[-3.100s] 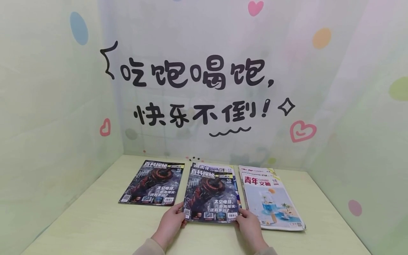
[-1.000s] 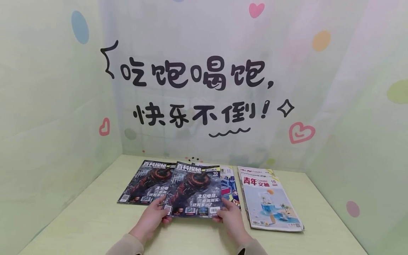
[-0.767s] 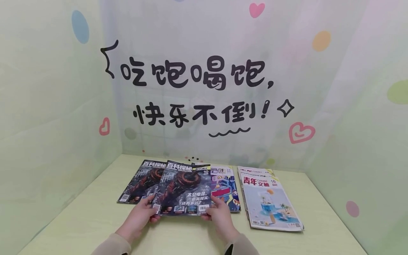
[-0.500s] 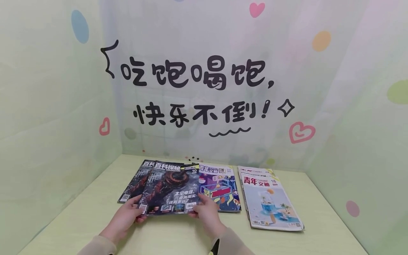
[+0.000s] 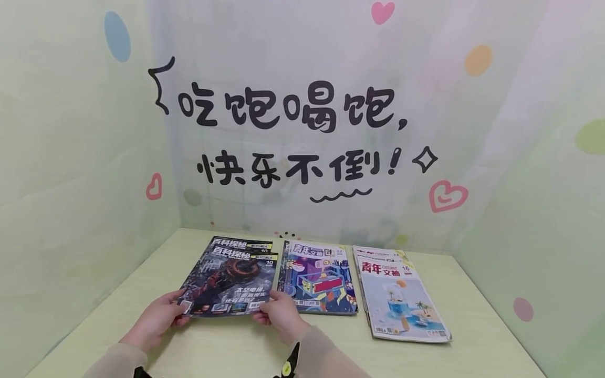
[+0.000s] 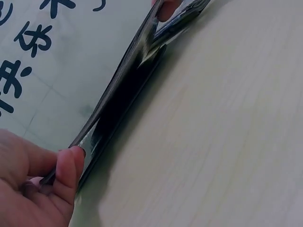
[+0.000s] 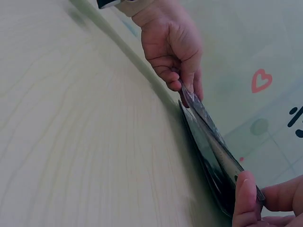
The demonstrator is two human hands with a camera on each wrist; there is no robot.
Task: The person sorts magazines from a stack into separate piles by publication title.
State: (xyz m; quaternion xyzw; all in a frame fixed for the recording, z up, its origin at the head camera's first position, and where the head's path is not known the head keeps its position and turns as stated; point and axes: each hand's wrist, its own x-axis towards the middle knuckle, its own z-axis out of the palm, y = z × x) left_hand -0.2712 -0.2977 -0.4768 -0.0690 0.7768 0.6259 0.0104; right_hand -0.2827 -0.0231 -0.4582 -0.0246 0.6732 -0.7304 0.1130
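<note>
A dark magazine (image 5: 227, 286) with an orange-red ring on its cover is held by both hands at its near corners. My left hand (image 5: 158, 317) pinches the left corner, thumb on top; my right hand (image 5: 281, 315) pinches the right one. Beneath it lies a matching dark magazine (image 5: 236, 243), of which the head view shows only the top strip and left edge. In the left wrist view, a dark gap separates the held magazine (image 6: 120, 78) from the one below. The right wrist view shows both hands and the magazine's edge (image 7: 213, 132) slightly raised.
A purple, colourful magazine (image 5: 323, 278) tops a small pile to the right of my right hand. Farther right, a magazine with a blue beach cover (image 5: 402, 304) tops another overlapping pile. The pale wooden table (image 5: 425, 359) is enclosed by printed fabric walls (image 5: 302, 215).
Both hands have carried the dark magazine leftward from the middle pile onto the matching magazine, then drawn it slightly nearer. The purple cover is now uncovered.
</note>
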